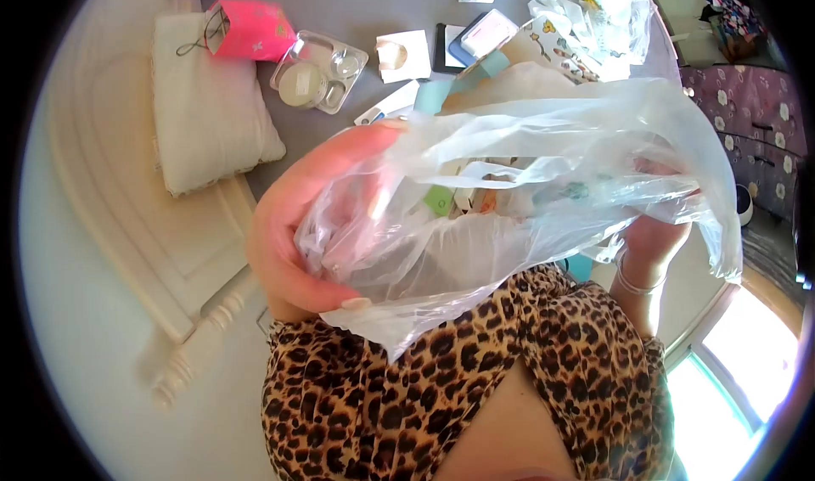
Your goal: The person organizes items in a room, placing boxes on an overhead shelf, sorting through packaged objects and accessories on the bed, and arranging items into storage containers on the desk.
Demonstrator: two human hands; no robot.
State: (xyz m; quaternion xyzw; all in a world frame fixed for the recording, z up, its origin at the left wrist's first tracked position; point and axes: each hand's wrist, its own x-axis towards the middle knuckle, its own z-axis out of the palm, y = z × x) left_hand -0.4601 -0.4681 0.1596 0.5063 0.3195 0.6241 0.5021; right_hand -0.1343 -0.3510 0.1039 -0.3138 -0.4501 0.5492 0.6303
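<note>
A thin, clear plastic bag (475,256) is stretched between my two hands in front of my chest, its mouth spread apart. My left hand (284,218) is inside one end of it, fingers along the upper edge and thumb along the lower edge. At the other end my right hand (658,239) grips the bag, partly covered by crumpled plastic. Through the mouth, a small green item (439,200) and orange and white pieces show; their kind is unclear.
On the grey surface beyond lie a white cushion (204,112), a pink paper bag (252,29), a clear plastic tray (350,82), a white box (403,55) and a blue-edged box (484,37). Crumpled plastic (624,22) lies at the far right. Flowered purple drawers (755,107) stand to the right.
</note>
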